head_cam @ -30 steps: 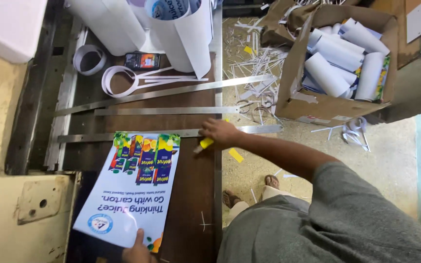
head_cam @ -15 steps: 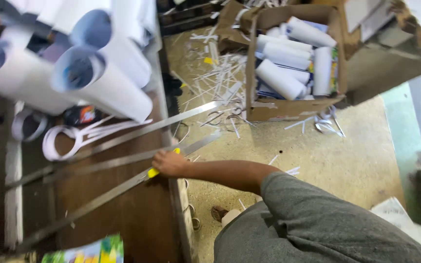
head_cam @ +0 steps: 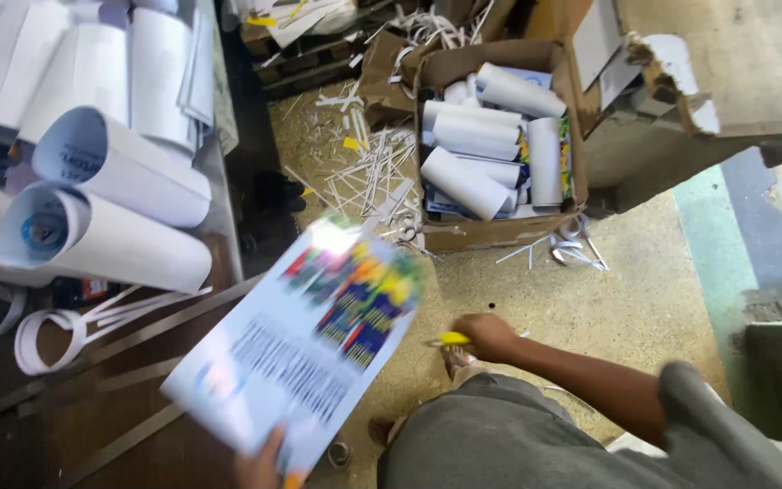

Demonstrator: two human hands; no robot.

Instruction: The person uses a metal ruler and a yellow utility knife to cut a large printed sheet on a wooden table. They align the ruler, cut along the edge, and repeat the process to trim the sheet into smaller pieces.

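The head view is showing the colourful printed sheet (head_cam: 305, 344) lifting off the desk (head_cam: 92, 398); a second ago it was lying flat near the desk's near edge. The left hand (head_cam: 260, 466) is pinching its bottom edge, carrying it out past the desk's right edge. The right hand (head_cam: 486, 335), which was pressing on the metal strips (head_cam: 138, 340), is now drawing back over the floor (head_cam: 608, 308), gripping a yellow tool (head_cam: 452, 339). So the sheet seems to be finished on the desk.

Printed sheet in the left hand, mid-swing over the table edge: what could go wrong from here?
The left hand pinches the printed sheet only at its bottom edge, so it may slip or crease. The right hand holds a yellow tool close to the leg. Paper strips littering the floor by the cardboard box could cause a slip.
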